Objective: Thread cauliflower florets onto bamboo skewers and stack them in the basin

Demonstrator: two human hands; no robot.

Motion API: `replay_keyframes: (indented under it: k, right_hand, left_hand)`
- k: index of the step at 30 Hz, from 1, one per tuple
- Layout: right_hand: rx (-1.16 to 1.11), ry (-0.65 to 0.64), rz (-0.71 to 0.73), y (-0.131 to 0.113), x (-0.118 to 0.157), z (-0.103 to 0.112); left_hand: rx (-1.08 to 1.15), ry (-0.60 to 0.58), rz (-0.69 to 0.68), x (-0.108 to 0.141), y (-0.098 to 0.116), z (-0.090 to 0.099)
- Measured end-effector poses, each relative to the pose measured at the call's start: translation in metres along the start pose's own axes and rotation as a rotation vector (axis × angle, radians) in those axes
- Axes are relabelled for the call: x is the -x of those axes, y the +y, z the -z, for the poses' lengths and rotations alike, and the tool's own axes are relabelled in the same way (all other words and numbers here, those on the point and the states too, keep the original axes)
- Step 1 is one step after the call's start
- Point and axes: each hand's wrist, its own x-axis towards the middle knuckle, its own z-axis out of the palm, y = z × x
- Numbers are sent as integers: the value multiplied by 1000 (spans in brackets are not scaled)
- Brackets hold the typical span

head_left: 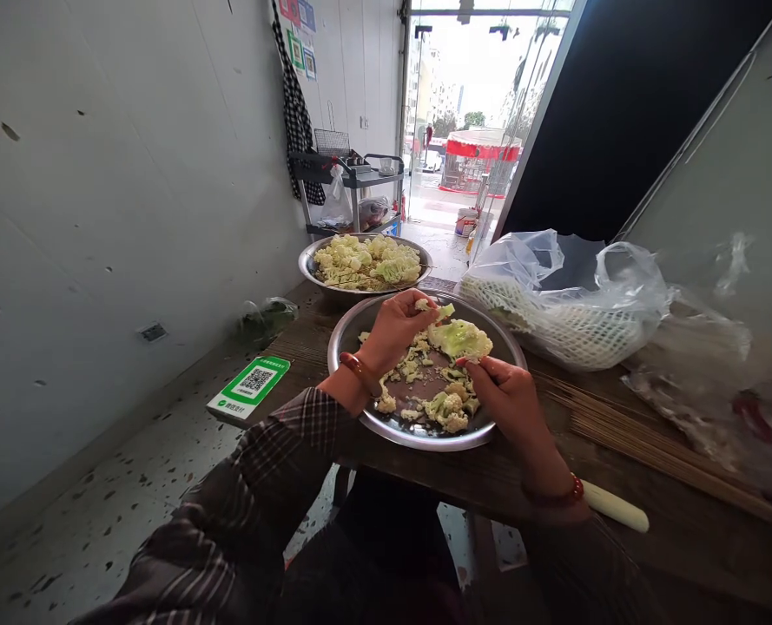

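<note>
Above a round metal basin (345, 365), my left hand (397, 328) pinches a small cauliflower floret (443, 309). Lower and to the right, my right hand (503, 389) has its fingers closed at the bottom edge of a larger pale-green cauliflower piece (460, 338). Whether a skewer is in the fingers does not show. Loose cauliflower pieces (449, 410) and crumbs lie on the basin's floor beneath both hands. A second metal bowl (307, 267), heaped with cauliflower florets (366, 259), stands just behind the basin.
Bamboo skewers (646, 443) lie on the table at right, near a pale handle (616, 507) by my right wrist. A plastic bag (574, 304) with foam-netted contents stands behind them. A green QR-code sign (250, 387) is at the left table edge. A cart (353, 182) stands farther back.
</note>
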Motion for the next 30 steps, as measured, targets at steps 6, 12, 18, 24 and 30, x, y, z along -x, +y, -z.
replay_keyframes:
  k: [6,12,18,24,30]
  right_hand:
    - [-26,-19,-26,-3,0,1]
    - [-7,-45,7,-4,2,1]
    - [1,-13,7,-5,0,3]
    - [-82,-37,-29,-2,1,5]
    - [-143,36,-43,-7,2,7]
  left_hand:
    - [106,-5,110,-2,-5,4]
    - [184,-80,247,-3,-11,7]
    - [125,-125,177,-3,-7,5]
    - [106,-201,179,-2,-8,3]
    - [151,-148,260,-5,-7,4]
